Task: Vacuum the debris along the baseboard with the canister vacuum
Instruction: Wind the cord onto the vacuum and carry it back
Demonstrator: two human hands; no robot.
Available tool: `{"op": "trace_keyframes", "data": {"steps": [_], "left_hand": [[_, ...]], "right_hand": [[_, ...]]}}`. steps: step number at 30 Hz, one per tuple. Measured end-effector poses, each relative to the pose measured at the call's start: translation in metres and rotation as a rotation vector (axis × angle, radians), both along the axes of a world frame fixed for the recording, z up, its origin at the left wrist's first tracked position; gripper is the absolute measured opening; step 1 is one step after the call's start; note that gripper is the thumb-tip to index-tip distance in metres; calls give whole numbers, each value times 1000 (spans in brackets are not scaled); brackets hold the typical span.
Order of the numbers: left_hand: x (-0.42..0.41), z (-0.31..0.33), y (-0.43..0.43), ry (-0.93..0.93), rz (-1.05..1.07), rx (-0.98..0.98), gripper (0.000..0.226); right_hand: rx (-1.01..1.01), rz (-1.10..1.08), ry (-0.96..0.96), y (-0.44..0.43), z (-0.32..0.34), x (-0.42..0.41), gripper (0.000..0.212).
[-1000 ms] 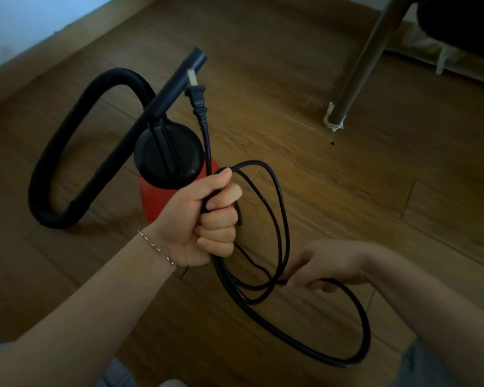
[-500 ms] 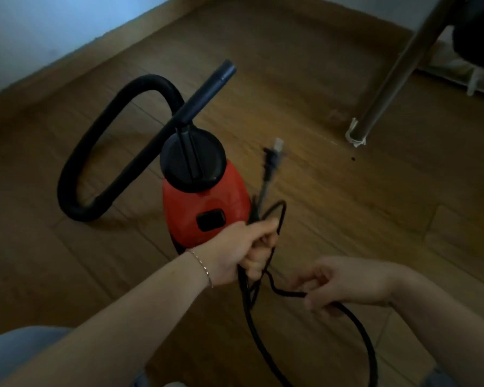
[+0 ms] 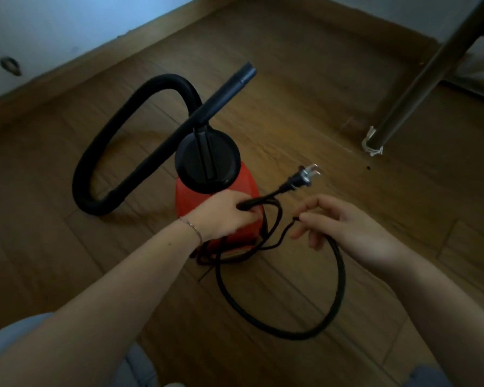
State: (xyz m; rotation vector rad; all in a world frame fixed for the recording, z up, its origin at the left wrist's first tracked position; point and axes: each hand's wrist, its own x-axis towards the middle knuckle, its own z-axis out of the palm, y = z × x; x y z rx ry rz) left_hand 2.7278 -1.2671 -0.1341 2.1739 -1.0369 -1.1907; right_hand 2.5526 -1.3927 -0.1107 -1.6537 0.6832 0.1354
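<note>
Left hand [image 3: 224, 216] clenched on cord [image 3: 342, 280], hiding vacuum [image 3: 227, 160] front, right hand [image 3: 344, 227] grip unclear

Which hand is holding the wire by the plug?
The left hand, with the bracelet, grips the cord behind the plug; the right hand only touches a farther loop.

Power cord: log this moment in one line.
left hand grips power cord near plug | right hand on cord loop, grip unclear | plug free | canister vacuum on floor

no legible text, label or brand on the vacuum [image 3: 243, 191] or elsewhere
</note>
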Motion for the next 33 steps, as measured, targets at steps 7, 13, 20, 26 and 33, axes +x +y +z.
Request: {"op": "trace_keyframes", "data": {"steps": [7,13,20,26,33], "left_hand": [[23,10,-26,-53,-29,-133,38],[21,2,-31,81,-7,-120,15],[43,1,-30,129,40,-164,16],[42,9,-35,399,253,-324,31],[64,21,-25,347,345,-317,21]], "right_hand": [[-436,256,24,-2,1,13,21],[-523,66,-78,0,4,40,15],[-248,219,75,-13,37,84,17],[67,183,75,-18,43,108,12],[243,-189,-51,-21,24,106,41]]}}
